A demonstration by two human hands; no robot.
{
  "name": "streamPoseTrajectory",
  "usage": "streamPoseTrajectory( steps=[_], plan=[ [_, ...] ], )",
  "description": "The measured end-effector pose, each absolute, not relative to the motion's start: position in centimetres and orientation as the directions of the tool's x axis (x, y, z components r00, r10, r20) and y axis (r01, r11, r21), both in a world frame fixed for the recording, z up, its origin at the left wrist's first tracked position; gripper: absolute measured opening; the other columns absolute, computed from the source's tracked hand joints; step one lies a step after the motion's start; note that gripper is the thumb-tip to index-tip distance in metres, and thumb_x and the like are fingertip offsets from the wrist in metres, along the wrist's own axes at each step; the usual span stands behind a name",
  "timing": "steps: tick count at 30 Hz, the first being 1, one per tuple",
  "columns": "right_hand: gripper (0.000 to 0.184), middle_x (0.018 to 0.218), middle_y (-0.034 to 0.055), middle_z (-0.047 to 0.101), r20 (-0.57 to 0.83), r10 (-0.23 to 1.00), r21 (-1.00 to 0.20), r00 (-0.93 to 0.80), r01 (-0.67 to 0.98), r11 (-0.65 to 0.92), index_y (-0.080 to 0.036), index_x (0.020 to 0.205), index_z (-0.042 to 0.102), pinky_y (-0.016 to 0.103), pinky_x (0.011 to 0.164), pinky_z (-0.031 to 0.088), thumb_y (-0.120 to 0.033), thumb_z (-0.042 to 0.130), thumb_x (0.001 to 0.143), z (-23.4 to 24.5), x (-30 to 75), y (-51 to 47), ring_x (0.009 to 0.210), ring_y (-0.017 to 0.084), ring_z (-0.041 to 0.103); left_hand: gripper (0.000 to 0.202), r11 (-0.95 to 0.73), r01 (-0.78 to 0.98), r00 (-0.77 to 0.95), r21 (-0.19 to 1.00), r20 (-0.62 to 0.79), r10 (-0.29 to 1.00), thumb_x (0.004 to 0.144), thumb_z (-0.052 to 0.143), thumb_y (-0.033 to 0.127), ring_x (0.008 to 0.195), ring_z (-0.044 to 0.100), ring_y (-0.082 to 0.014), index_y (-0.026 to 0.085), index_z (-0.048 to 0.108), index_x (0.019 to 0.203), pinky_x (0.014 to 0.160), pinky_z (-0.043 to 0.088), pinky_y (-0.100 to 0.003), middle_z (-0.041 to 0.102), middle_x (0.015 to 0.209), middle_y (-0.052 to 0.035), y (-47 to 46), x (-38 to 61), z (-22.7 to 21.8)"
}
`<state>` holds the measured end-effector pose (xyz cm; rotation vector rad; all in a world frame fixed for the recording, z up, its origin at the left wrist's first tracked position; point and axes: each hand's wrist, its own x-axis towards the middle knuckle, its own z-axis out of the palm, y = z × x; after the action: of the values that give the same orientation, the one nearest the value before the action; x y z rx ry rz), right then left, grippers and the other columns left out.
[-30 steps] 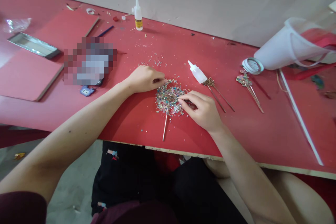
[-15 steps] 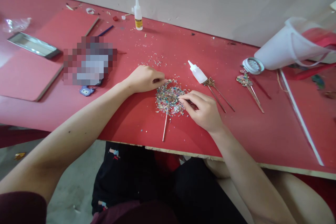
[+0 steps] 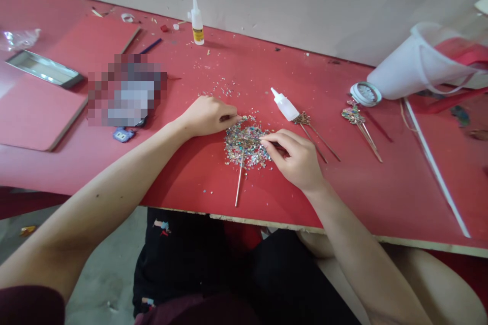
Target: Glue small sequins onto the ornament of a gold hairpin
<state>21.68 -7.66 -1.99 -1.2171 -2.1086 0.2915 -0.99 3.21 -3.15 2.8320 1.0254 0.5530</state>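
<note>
A heap of small glittering coloured chips (image 3: 246,143) lies on the red table (image 3: 213,172). A thin metal hairpin stick (image 3: 240,177) pokes out of the heap toward the table's front edge. My left hand (image 3: 208,114) rests curled at the heap's upper left rim, fingertips pinched together on something too small to make out. My right hand (image 3: 295,157) sits at the heap's right side, fingers pinched on a thin dark tool whose tip touches the chips.
A small white glue bottle (image 3: 285,105) lies beside a decorated hairpin (image 3: 312,129); another ornate hairpin (image 3: 360,124) lies further right. An upright glue bottle (image 3: 197,21) stands at the back. Red boards (image 3: 46,106), a metal tray (image 3: 43,68), a tipped white bucket (image 3: 414,68) and a blurred patch sit around.
Both hands stay at the heap with only slight finger movement; the view shifted a little.
</note>
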Motion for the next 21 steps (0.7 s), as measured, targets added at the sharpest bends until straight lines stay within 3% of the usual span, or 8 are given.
streamPoseTrajectory(
  steps=[21],
  plan=[
    [0.011, 0.082, 0.0019, 0.065, 0.431, 0.836, -0.501, -0.339, 0.681, 0.534, -0.021, 0.089, 0.063, 0.026, 0.067, 0.046, -0.021, 0.052, 0.092, -1.88, 21.74, -7.81, 0.072, 0.012, 0.059, 0.041, -0.757, 0.607, 0.711, 0.242, 0.260, 0.653, 0.091, 0.043, 0.041, 0.048, 0.038, -0.0095, 0.017, 0.048, 0.058, 0.052, 0.024, -0.025, 0.045, 0.050, 0.0005, 3.06, -0.88, -2.72]
  ],
)
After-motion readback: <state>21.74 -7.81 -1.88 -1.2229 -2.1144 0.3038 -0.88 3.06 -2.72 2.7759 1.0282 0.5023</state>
